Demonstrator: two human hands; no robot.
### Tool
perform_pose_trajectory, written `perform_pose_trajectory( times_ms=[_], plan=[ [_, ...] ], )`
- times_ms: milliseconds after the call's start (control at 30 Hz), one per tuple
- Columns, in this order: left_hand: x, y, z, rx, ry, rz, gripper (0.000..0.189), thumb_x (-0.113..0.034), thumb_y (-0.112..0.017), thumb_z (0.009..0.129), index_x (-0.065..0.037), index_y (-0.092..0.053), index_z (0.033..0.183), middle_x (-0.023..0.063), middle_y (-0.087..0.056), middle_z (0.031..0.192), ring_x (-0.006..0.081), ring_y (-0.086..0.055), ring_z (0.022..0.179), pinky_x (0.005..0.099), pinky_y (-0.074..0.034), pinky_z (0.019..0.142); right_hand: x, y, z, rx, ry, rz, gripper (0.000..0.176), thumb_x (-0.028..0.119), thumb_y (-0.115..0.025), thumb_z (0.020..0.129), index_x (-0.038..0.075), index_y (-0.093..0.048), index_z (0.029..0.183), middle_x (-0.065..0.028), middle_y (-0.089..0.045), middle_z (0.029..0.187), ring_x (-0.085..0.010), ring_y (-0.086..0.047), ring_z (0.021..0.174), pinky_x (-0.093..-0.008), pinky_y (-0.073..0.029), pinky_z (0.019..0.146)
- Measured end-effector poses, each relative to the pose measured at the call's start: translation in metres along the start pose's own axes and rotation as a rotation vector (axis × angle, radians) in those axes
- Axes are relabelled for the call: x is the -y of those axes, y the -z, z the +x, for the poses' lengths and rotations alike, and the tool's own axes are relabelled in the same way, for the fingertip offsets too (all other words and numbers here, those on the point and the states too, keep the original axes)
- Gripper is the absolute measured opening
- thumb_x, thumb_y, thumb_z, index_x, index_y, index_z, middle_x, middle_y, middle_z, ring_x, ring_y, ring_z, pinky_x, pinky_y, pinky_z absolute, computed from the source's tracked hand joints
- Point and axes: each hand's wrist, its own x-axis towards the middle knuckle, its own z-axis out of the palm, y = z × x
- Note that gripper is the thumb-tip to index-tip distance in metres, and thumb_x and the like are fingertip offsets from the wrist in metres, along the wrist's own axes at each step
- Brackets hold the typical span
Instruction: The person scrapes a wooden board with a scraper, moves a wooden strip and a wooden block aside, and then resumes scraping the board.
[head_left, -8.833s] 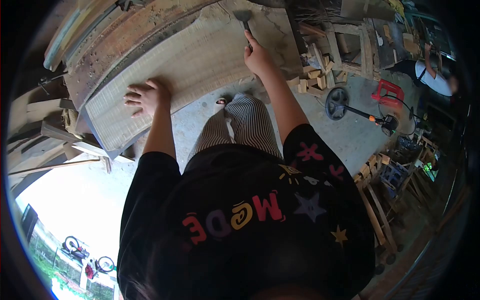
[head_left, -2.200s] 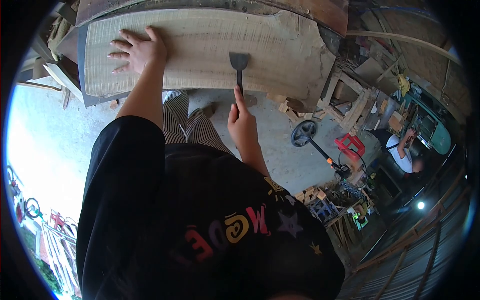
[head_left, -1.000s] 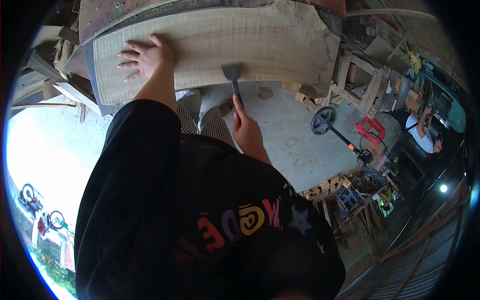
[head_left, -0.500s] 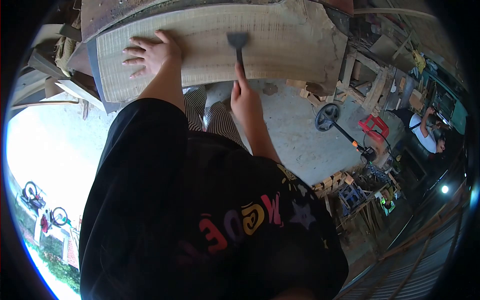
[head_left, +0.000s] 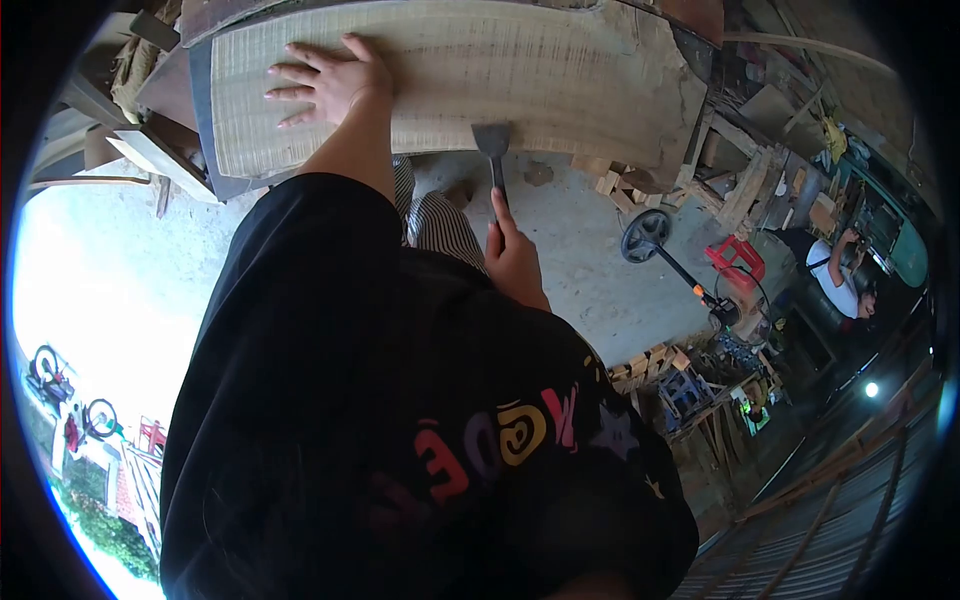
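Observation:
My left hand (head_left: 340,84) lies flat with fingers spread on the left part of a wide, pale wooden board (head_left: 520,62). Held in my right hand (head_left: 515,262) is a dark scraper (head_left: 497,160), its index finger stretched along the handle. The scraper's broad blade is at the board's near edge, right of the middle. Whether the blade touches the wood I cannot tell. Fine lines run across the board's surface, and its right end is rough and uneven.
Wood pieces (head_left: 160,155) lean at the left. On the right are small wood blocks (head_left: 622,188), a black wheel on a pole (head_left: 646,236), a red stool (head_left: 735,260) and a person in a white top (head_left: 838,280). Motorbikes stand outside at far left.
My right hand has drawn the scraper back towards my body, from the middle of the board to its near edge. My left hand stays flat on the board. The whole view has shifted slightly.

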Motion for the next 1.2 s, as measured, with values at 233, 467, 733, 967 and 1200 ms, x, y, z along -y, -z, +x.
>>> perform_pose_trajectory(
  times_ms=[233,467,733,967,1200],
  plan=[
    [-0.001,0.002,-0.001,0.000,-0.010,-0.032,0.080,-0.060,-0.028,0.089,-0.014,-0.009,0.151,0.0210,-0.001,0.156,0.0471,0.004,0.141,0.0729,-0.002,0.104,0.047,0.002,0.101,-0.145,0.109,-0.050,0.053,0.011,-0.051,0.092,0.025,-0.038,0.142,-0.0259,-0.061,0.075,-0.0416,-0.061,0.066,-0.0468,-0.046,0.057],
    [0.026,-0.022,0.015,-0.095,-0.253,0.129,0.085,-0.062,-0.030,0.088,-0.008,-0.009,0.150,0.0252,-0.005,0.154,0.0472,0.002,0.141,0.0729,-0.001,0.103,0.025,-0.022,0.039,-0.163,0.123,-0.025,0.052,0.012,-0.049,0.094,0.023,-0.037,0.143,-0.0246,-0.062,0.076,-0.0411,-0.062,0.068,-0.0439,-0.048,0.059],
    [0.097,0.043,0.117,0.054,-1.359,0.432,0.052,-0.050,-0.033,0.097,-0.036,-0.025,0.147,-0.0073,-0.025,0.154,0.0118,-0.020,0.142,0.0457,-0.007,0.117,0.054,-0.011,0.109,-0.205,0.142,0.025,0.048,0.018,-0.050,0.092,0.024,-0.043,0.139,-0.0235,-0.063,0.076,-0.0411,-0.063,0.073,-0.0463,-0.050,0.063],
    [0.135,0.026,0.138,-0.056,-0.923,0.175,0.049,-0.048,-0.031,0.096,-0.045,-0.024,0.145,-0.0128,-0.019,0.155,0.0185,-0.013,0.145,0.0565,-0.006,0.114,0.081,0.004,0.149,-0.153,0.004,-0.056,0.047,0.023,-0.047,0.093,0.028,-0.041,0.140,-0.0247,-0.064,0.081,-0.0405,-0.064,0.075,-0.0465,-0.050,0.067],
    [0.130,0.022,0.123,-0.062,-0.838,-0.021,0.048,-0.042,-0.034,0.096,-0.048,-0.026,0.143,-0.0132,-0.022,0.154,0.0219,-0.015,0.144,0.0561,-0.011,0.113,0.046,-0.026,0.015,-0.098,0.028,0.037,0.051,0.015,-0.049,0.093,0.021,-0.038,0.142,-0.0247,-0.062,0.076,-0.0418,-0.061,0.068,-0.0457,-0.048,0.058]
  ],
)
